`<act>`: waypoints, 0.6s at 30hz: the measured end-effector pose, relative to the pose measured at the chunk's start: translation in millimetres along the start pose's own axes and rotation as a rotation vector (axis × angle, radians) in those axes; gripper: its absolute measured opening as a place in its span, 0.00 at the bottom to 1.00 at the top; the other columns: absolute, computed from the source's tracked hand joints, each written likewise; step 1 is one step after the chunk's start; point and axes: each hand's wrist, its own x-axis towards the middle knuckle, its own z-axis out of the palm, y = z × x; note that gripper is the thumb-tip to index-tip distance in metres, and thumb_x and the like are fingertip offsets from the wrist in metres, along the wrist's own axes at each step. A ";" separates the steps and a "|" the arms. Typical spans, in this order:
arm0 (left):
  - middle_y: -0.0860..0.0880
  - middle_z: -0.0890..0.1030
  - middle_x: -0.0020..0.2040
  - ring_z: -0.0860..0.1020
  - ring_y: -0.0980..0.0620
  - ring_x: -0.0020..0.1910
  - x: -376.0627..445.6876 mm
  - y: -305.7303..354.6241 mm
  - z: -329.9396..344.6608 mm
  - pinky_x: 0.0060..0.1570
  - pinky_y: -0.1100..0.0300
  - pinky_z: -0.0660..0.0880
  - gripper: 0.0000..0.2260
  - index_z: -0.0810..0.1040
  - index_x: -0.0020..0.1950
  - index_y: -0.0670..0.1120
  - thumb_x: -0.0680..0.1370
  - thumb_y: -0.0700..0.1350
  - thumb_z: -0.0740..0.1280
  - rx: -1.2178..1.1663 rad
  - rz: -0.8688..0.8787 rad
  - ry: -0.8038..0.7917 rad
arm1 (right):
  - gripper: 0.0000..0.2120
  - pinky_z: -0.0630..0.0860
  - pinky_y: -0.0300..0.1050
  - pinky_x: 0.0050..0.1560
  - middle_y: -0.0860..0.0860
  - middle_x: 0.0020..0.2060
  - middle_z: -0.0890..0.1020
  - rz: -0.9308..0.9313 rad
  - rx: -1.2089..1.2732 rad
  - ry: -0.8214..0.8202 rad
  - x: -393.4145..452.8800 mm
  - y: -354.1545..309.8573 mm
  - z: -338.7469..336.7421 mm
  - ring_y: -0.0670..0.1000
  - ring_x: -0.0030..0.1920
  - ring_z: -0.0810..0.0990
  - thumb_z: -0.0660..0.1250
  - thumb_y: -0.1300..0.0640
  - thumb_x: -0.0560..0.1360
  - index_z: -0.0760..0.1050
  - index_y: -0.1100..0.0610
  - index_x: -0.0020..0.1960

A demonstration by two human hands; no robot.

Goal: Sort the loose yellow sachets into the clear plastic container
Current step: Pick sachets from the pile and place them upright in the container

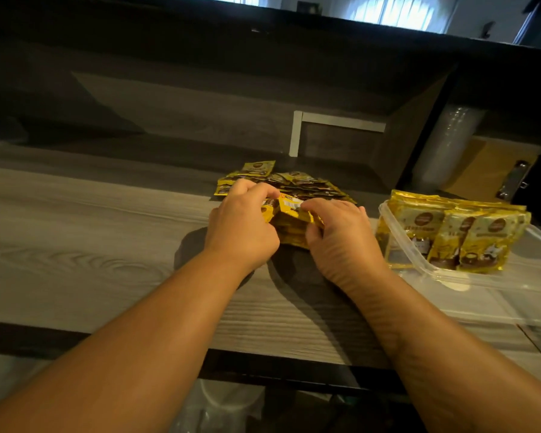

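Note:
A stack of yellow sachets (291, 223) stands on the grey wood-grain counter, squeezed between both hands. My left hand (242, 225) grips its left side and my right hand (341, 232) grips its right side, fingers curled over the top. Behind the hands lies a loose pile of yellow sachets (294, 179), flat on the counter. To the right sits the clear plastic container (419, 260), with several yellow sachets (463, 239) standing upright in rows inside it.
The counter's front edge (294, 354) runs below my forearms. A raised dark back ledge (200, 120) rises behind the pile. At the far right stand a roll of clear plastic (447, 145) and a brown board with a clip (494, 173).

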 end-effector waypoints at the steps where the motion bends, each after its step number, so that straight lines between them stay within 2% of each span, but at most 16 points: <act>1: 0.52 0.71 0.65 0.75 0.49 0.62 0.3 -1.0 -0.3 0.56 0.51 0.79 0.23 0.77 0.62 0.54 0.71 0.34 0.72 -0.015 -0.006 0.015 | 0.15 0.65 0.50 0.68 0.48 0.58 0.80 -0.008 0.052 0.087 -1.5 -0.3 -0.5 0.52 0.63 0.73 0.63 0.57 0.78 0.76 0.48 0.64; 3: 0.52 0.71 0.65 0.75 0.50 0.62 0.7 -1.2 0.1 0.57 0.55 0.78 0.22 0.78 0.62 0.53 0.72 0.35 0.72 -0.021 -0.019 0.027 | 0.11 0.74 0.44 0.54 0.47 0.50 0.82 0.021 0.226 0.250 -3.9 -1.6 -4.6 0.49 0.52 0.78 0.62 0.58 0.80 0.78 0.50 0.59; 5: 0.53 0.71 0.65 0.74 0.51 0.63 0.5 -0.2 1.0 0.57 0.56 0.77 0.22 0.79 0.63 0.52 0.72 0.35 0.73 0.002 -0.032 0.024 | 0.07 0.75 0.43 0.41 0.43 0.41 0.80 0.090 0.477 0.352 -5.5 -1.8 -9.5 0.44 0.42 0.78 0.61 0.56 0.81 0.77 0.49 0.52; 6: 0.53 0.71 0.65 0.73 0.51 0.63 0.4 0.5 1.5 0.57 0.56 0.77 0.22 0.79 0.62 0.52 0.72 0.34 0.73 0.008 -0.037 0.021 | 0.06 0.77 0.44 0.38 0.43 0.39 0.80 0.125 0.606 0.379 -6.1 -2.5 -11.6 0.43 0.40 0.80 0.60 0.56 0.81 0.75 0.49 0.50; 10: 0.52 0.72 0.64 0.73 0.50 0.62 -0.2 0.7 2.3 0.55 0.58 0.76 0.21 0.80 0.60 0.52 0.73 0.32 0.70 -0.004 -0.035 0.055 | 0.07 0.83 0.53 0.40 0.48 0.41 0.84 0.232 0.910 0.340 -10.1 -5.4 -15.6 0.47 0.41 0.84 0.59 0.54 0.82 0.76 0.46 0.50; 13: 0.51 0.75 0.62 0.75 0.52 0.59 -2.0 2.3 -1.4 0.49 0.65 0.75 0.18 0.80 0.60 0.53 0.77 0.32 0.65 -0.115 0.009 0.203 | 0.07 0.83 0.50 0.40 0.48 0.43 0.85 0.259 0.962 0.325 -10.9 -5.1 -15.4 0.48 0.42 0.85 0.60 0.53 0.82 0.76 0.47 0.52; 15: 0.55 0.78 0.56 0.78 0.56 0.55 -3.9 5.8 -6.4 0.45 0.68 0.75 0.18 0.80 0.58 0.56 0.79 0.34 0.64 -0.284 -0.009 0.318 | 0.07 0.82 0.46 0.39 0.48 0.43 0.84 0.249 0.950 0.349 -12.0 -4.4 -17.0 0.47 0.43 0.85 0.59 0.53 0.82 0.75 0.46 0.53; 17: 0.57 0.80 0.51 0.81 0.57 0.51 -1.2 6.3 -11.9 0.44 0.62 0.81 0.17 0.78 0.54 0.58 0.79 0.35 0.65 -0.587 -0.141 0.386 | 0.07 0.82 0.47 0.40 0.47 0.45 0.84 0.241 0.949 0.390 -13.8 -4.4 -18.9 0.46 0.43 0.84 0.58 0.53 0.82 0.74 0.44 0.51; 18: 0.55 0.81 0.51 0.82 0.55 0.51 0.8 7.2 -15.0 0.45 0.56 0.82 0.17 0.78 0.53 0.58 0.79 0.34 0.65 -0.782 -0.262 0.362 | 0.07 0.83 0.48 0.41 0.47 0.45 0.83 0.245 0.947 0.411 -14.4 -4.5 -19.8 0.46 0.43 0.84 0.58 0.53 0.82 0.73 0.43 0.51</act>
